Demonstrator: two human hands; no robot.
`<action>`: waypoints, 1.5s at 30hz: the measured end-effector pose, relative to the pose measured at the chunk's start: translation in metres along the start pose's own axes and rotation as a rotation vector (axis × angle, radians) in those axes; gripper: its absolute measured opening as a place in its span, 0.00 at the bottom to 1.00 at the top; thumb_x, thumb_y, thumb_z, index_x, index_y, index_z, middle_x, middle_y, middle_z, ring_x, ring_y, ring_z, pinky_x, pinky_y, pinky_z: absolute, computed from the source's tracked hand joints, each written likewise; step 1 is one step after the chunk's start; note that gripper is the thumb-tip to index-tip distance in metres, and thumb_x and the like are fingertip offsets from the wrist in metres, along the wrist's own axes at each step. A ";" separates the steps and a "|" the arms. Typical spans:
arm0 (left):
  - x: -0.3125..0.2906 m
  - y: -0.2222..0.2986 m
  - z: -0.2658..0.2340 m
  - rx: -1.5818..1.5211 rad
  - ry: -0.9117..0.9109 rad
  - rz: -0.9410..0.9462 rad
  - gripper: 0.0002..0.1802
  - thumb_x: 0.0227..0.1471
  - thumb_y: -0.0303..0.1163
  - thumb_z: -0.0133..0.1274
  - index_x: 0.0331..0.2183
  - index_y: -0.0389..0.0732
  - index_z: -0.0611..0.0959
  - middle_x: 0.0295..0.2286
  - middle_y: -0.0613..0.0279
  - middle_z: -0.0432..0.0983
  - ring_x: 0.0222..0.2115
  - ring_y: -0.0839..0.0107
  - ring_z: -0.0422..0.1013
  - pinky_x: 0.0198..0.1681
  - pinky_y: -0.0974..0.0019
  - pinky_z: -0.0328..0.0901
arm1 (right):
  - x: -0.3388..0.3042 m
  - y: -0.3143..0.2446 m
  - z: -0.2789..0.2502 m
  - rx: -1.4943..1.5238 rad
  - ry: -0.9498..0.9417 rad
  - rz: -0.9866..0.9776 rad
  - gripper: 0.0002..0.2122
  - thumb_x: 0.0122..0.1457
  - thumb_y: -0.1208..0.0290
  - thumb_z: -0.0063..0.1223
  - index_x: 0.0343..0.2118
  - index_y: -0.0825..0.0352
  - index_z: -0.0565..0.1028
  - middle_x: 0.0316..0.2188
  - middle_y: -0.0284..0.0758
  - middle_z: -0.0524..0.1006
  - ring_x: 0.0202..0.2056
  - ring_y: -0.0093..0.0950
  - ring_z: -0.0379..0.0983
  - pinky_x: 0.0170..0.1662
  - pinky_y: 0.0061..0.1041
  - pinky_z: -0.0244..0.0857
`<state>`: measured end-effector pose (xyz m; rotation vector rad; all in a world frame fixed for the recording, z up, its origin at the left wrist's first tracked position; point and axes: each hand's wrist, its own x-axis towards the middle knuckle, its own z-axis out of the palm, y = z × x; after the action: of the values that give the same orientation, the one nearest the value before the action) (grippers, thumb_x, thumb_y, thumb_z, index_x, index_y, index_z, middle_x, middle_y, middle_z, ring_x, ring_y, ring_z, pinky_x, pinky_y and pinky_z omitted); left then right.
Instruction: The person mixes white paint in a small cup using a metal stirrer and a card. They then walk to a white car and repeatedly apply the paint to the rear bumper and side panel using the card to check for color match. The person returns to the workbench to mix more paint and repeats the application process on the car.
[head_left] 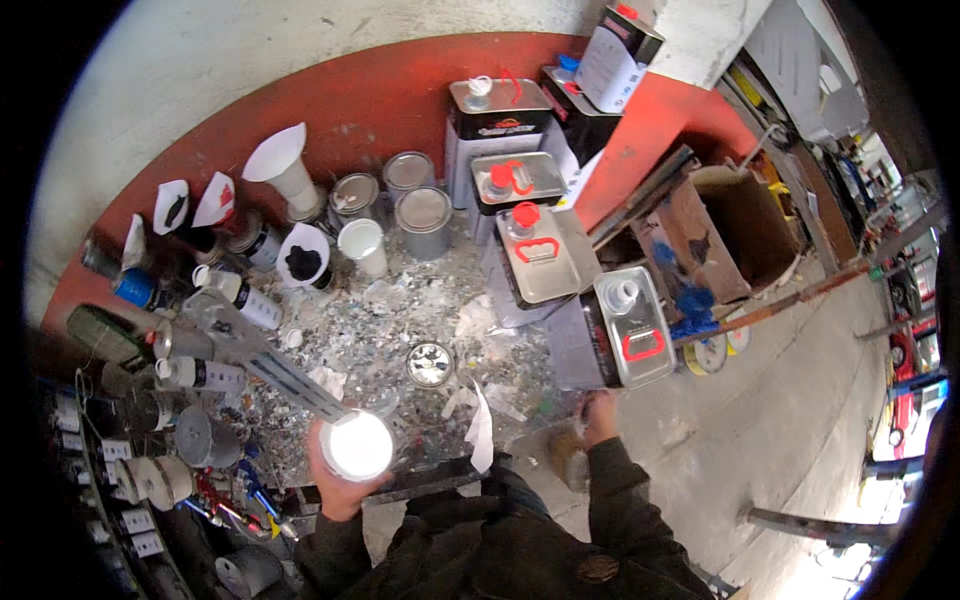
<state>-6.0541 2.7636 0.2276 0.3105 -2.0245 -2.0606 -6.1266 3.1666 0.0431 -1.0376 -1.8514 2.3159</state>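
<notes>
My left hand [338, 492] is wrapped around a cup of bright white paint [358, 447], held at the bench's front edge. A long grey flat mixing stick [270, 358] slants from the cup's far rim toward the upper left; whether its end dips into the paint is hard to tell. My right hand [601, 418] is closed beside the near corner of a metal can [636, 325] with a white spout and red handle. What its fingers hold, if anything, cannot be made out. Between my hands, a white paper strip [481, 430] hangs over the bench edge.
A paint-spattered bench [390, 310] bears a round lid [430, 365], tins [423, 222], a white cup [363, 246] and bottles [238, 297]. Rectangular cans [540, 255] line the right side. Spray guns [225, 508] hang at the left. A cardboard box [700, 235] stands beyond the cans.
</notes>
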 end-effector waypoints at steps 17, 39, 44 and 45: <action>0.005 -0.060 0.049 -0.015 -0.108 0.004 0.50 0.22 0.32 0.74 0.50 0.35 0.65 0.45 0.57 0.67 0.46 0.65 0.66 0.51 0.62 0.61 | 0.062 -0.041 -0.028 0.129 -0.047 0.019 0.10 0.58 0.64 0.45 0.38 0.63 0.72 0.26 0.28 0.72 0.22 0.22 0.67 0.23 0.23 0.62; 0.093 -0.151 0.188 -0.198 -0.878 -0.284 0.51 0.29 0.17 0.68 0.55 0.39 0.60 0.48 0.61 0.66 0.49 0.71 0.64 0.53 0.65 0.61 | -0.116 0.026 -0.097 0.040 0.273 0.122 0.06 0.48 0.80 0.42 0.27 0.64 0.72 0.24 0.25 0.70 0.25 0.18 0.65 0.30 0.17 0.59; 0.100 -0.148 0.191 -0.244 -0.870 -0.222 0.51 0.29 0.17 0.67 0.55 0.38 0.59 0.48 0.60 0.65 0.49 0.70 0.65 0.51 0.65 0.63 | -0.146 0.051 -0.081 0.009 0.340 0.057 0.06 0.50 0.79 0.42 0.28 0.65 0.73 0.23 0.25 0.70 0.25 0.16 0.64 0.30 0.16 0.58; 0.102 -0.147 0.191 -0.253 -0.852 -0.213 0.51 0.29 0.17 0.67 0.55 0.38 0.59 0.48 0.59 0.65 0.49 0.70 0.65 0.51 0.65 0.63 | -0.152 0.052 -0.077 0.017 0.355 0.062 0.06 0.51 0.79 0.42 0.28 0.66 0.73 0.23 0.24 0.70 0.25 0.16 0.64 0.30 0.16 0.58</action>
<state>-6.2131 2.9158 0.0863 -0.5137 -2.1351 -2.8818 -5.9499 3.1578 0.0650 -1.4122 -1.6801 2.0050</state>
